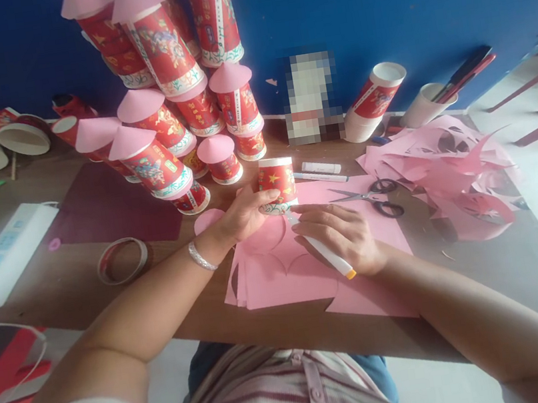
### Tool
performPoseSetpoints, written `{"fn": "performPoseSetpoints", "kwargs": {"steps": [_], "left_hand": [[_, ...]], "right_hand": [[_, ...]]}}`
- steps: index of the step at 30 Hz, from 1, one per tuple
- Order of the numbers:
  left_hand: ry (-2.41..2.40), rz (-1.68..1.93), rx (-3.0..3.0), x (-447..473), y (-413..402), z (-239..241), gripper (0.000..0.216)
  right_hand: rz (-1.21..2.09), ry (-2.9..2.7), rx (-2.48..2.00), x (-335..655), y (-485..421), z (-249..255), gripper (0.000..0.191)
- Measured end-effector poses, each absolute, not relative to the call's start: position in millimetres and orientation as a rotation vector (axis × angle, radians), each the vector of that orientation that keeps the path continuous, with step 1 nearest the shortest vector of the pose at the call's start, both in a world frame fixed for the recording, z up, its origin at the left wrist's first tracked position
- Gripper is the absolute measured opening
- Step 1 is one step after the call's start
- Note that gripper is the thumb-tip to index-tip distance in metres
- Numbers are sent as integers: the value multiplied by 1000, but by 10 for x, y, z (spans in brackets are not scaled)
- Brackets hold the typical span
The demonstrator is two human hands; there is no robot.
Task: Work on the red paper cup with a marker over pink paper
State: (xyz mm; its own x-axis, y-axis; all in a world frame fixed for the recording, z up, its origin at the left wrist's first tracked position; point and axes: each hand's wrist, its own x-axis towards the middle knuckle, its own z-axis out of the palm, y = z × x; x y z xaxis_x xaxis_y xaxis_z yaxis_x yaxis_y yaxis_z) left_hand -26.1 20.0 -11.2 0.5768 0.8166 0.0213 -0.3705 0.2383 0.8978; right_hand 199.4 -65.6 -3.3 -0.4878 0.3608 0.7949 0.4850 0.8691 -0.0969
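Note:
My left hand (245,215) grips the base of a small red paper cup (276,180) that stands upside down on a stack of pink paper sheets (280,274). My right hand (342,234) holds a white marker with an orange end (325,254), its tip at the cup's rim on the pink paper. Curved cut-outs show in the paper beside the cup.
A pile of red cups topped with pink paper cones (170,81) rises behind. Scissors (374,196), another pen (320,177), a glue stick (320,167), pink scraps (446,168), a tape ring (122,259) and stacked cup sleeves (375,101) lie around on the wooden table (85,289).

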Motion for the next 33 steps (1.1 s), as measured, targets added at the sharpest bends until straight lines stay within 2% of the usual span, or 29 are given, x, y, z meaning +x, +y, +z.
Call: {"fn": "performPoseSetpoints", "kwargs": {"steps": [7, 12, 18, 25, 33], "left_hand": [[523, 859, 1005, -262, 230, -156, 40], [470, 866, 1033, -264, 249, -194, 37], [471, 863, 1052, -272, 238, -179, 39], [477, 864, 1059, -271, 219, -143, 37], [478, 850, 1076, -291, 230, -176, 35]], "right_hand": [[-220, -2104, -638, 2001, -644, -10, 29], [-204, -2086, -671, 2010, -640, -7, 37], [-248, -2076, -694, 1983, -637, -2, 26], [-186, -2096, -685, 2004, -639, -14, 37], [-224, -2105, -694, 1997, -633, -7, 31]]}}
